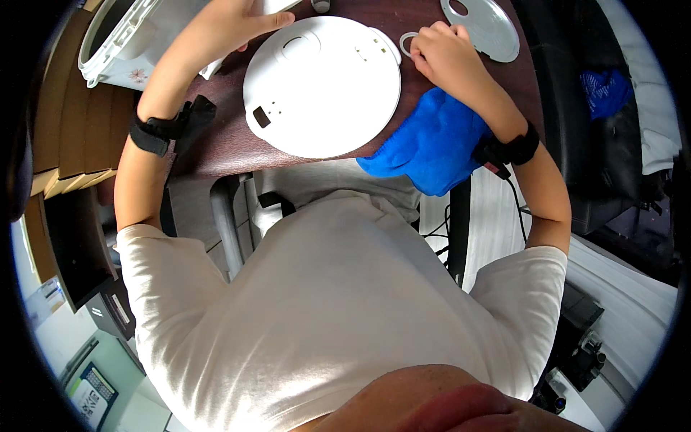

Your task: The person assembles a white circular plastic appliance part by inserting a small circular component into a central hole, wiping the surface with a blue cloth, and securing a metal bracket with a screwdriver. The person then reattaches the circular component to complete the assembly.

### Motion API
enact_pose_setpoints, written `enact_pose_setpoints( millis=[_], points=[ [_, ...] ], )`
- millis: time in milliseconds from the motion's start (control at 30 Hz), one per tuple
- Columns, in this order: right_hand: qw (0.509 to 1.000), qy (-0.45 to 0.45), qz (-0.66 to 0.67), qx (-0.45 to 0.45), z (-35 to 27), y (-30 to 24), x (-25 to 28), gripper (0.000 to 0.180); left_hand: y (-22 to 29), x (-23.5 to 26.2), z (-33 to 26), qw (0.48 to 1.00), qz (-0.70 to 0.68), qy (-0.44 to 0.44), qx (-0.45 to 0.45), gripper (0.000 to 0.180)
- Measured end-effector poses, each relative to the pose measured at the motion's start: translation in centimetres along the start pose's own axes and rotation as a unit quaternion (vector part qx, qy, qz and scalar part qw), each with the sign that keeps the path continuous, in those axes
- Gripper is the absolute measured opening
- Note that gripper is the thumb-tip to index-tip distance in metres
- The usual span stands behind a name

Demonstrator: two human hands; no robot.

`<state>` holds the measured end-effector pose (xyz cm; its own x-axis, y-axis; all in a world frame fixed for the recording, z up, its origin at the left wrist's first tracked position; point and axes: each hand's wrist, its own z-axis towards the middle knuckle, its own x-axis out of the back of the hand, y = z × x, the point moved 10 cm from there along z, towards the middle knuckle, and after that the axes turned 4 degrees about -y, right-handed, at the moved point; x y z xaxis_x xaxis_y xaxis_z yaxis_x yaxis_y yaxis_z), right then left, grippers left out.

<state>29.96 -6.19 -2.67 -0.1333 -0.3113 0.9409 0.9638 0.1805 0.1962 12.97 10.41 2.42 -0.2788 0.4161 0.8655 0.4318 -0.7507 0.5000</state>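
A large round white plastic cover [322, 93] lies flat on the dark red-brown table [216, 147], with a dark rectangular slot and small holes in it. My left hand [234, 27] is at the cover's far left side, its thumb stretched over a white piece [277, 4] that the upper edge cuts off. The other fingers of that hand are mostly hidden. To the right of the cover, my right hand [448, 54] has its fingers curled in at a small white ring [404, 46], which it appears to pinch. A blue cloth [432, 147] hangs over the table edge below my right wrist.
A translucent grey round lid [493, 32] with a hole lies at the far right. At the far left stands a white bin [126, 61] with a floral print. A grey cylindrical object [321, 6] shows at the upper edge. Black cables [515, 194] hang beneath my right wrist.
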Motion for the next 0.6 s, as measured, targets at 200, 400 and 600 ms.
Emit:
enact_pose_setpoints(
  millis=[200,400,600],
  points=[
    [0.913,0.118,0.365,-0.139,-0.9,4.3,2.3,0.012,-2.0,-2.3,1.7,0.994,0.065,0.054,-0.071,0.058],
    [0.915,0.104,0.361,-0.147,-1.3,3.8,1.0,0.012,-0.9,-4.0,1.1,0.990,0.090,0.039,-0.097,0.047],
    [0.900,0.139,0.375,-0.173,-2.0,4.8,0.4,0.014,7.7,-5.2,-5.5,0.972,0.152,0.018,-0.180,0.077]
  ],
)
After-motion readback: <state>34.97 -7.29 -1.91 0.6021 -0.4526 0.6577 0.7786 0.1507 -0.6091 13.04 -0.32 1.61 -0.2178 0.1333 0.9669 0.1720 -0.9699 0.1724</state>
